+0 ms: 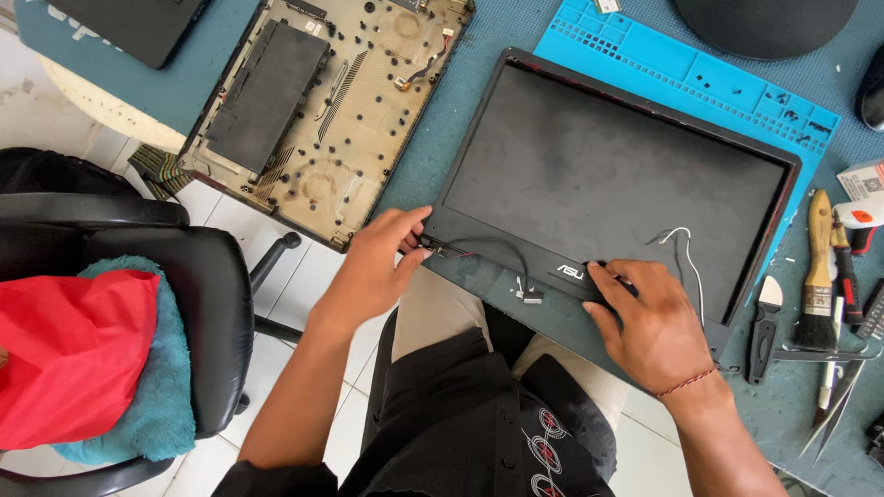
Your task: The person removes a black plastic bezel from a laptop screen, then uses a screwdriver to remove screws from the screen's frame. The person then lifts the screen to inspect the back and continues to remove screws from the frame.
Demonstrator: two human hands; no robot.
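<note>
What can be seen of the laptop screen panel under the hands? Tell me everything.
The laptop screen panel lies flat, detached, face up on the blue-green bench mat, partly over a bright blue tray mat. Dark matte glass in a black bezel, unlit. Black and white loose cables trail off its lower edge. The left hand grips the lower left corner; the right hand presses its fingers on the bottom bezel.

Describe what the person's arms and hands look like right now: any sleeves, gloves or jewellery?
Both hands are bare, with no gloves or rings visible. The left hand has a bare wrist and forearm. The right hand wears a thin red and dark braided cord bracelet at the wrist. A black sleeve starts near the left elbow.
</note>
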